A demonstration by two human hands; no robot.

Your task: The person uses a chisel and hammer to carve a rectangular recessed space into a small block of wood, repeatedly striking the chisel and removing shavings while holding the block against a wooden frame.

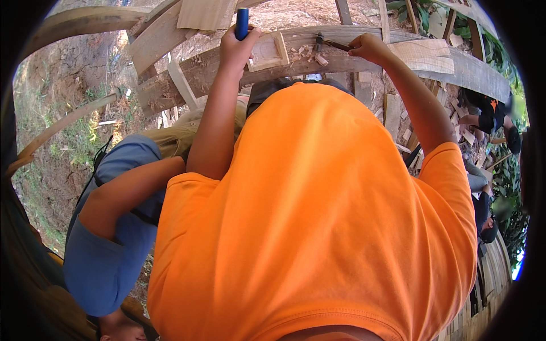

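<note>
My orange shirt (pixel 318 227) fills most of the view, and both arms reach out over it to a long curved wooden beam (pixel 216 68). My left hand (pixel 236 50) is closed round a blue tool handle (pixel 242 23) that stands upright beside a square recess (pixel 267 51) cut in the beam. My right hand (pixel 369 48) grips a thin dark-headed tool (pixel 327 42), its head lying over wood chips (pixel 310 55) just right of the recess. What kind of tool each is cannot be told.
A person in a blue shirt (pixel 108 250) bends low at my left, an arm close to my left elbow. Other people (pixel 492 113) crouch at the right among offcuts. Planks (pixel 205 12) and beams lie beyond; bare earth and grass (pixel 62 131) at left.
</note>
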